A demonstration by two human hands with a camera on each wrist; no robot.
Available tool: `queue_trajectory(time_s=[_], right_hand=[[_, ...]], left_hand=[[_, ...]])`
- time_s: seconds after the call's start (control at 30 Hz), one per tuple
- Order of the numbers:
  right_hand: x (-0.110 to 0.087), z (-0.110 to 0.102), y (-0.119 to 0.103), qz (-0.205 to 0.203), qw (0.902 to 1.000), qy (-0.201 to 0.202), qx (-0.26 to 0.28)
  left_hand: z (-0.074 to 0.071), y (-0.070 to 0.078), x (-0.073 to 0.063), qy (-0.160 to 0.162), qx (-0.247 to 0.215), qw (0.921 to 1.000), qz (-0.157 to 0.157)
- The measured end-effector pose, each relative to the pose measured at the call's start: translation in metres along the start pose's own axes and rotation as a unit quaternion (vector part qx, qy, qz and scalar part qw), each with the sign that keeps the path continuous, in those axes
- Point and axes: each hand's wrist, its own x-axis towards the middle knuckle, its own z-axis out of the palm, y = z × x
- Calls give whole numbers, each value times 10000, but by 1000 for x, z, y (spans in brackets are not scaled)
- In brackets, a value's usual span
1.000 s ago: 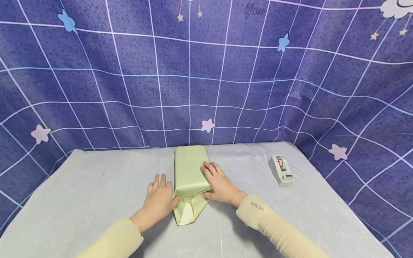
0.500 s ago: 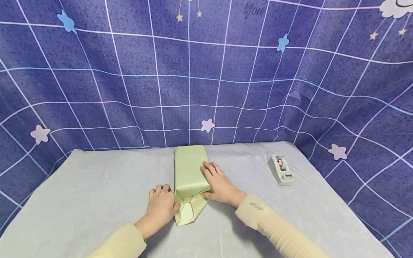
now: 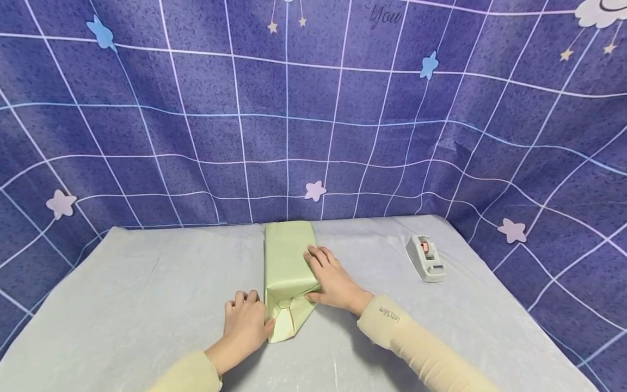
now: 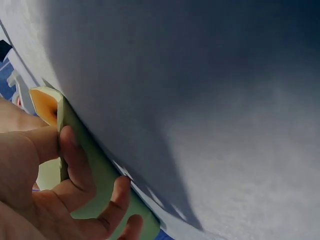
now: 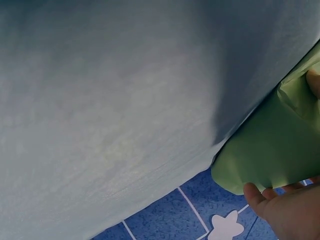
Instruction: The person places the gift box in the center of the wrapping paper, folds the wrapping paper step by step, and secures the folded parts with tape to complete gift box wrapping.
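A box wrapped in pale green paper [image 3: 289, 253] lies lengthwise on the table, its near end towards me. From that end a folded paper flap [image 3: 283, 328] sticks out, tapering forward. My left hand [image 3: 245, 325] is at the left side of this end; in the left wrist view its thumb and index finger [image 4: 76, 162] pinch the paper's edge, the other fingers loosely bent along the box. My right hand [image 3: 338, 280] grips the box's right side, fingertips on the top and thumb at the near end. The right wrist view shows those fingers [image 5: 255, 195] against the green paper.
A white tape dispenser [image 3: 426, 258] with a small roll stands to the right on the table, which has a light grey cloth [image 3: 171, 283]. Behind and at the sides hangs a purple-blue curtain [image 3: 313, 136] with a grid and stars.
My left hand has drawn back a little towards me, and its straight fingers have bent, with the thumb now at the flap's edge. My right hand and the box stay in place.
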Motion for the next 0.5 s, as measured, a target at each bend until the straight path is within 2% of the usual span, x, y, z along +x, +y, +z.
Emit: queue_trajectory(time_s=[0.3,0.43,0.5], right_hand=[[0,0,0,29,10000,-28,-16],[0,0,0,18,10000,-2,-29],[0,1,0,13,10000,4,-23]], left_hand=[[-3,0,-5,-138,77,9998,100],[-6,-1,-3,-239,-20,9997,-64],[-9,-3,-1,-120,-78,9997,-193]])
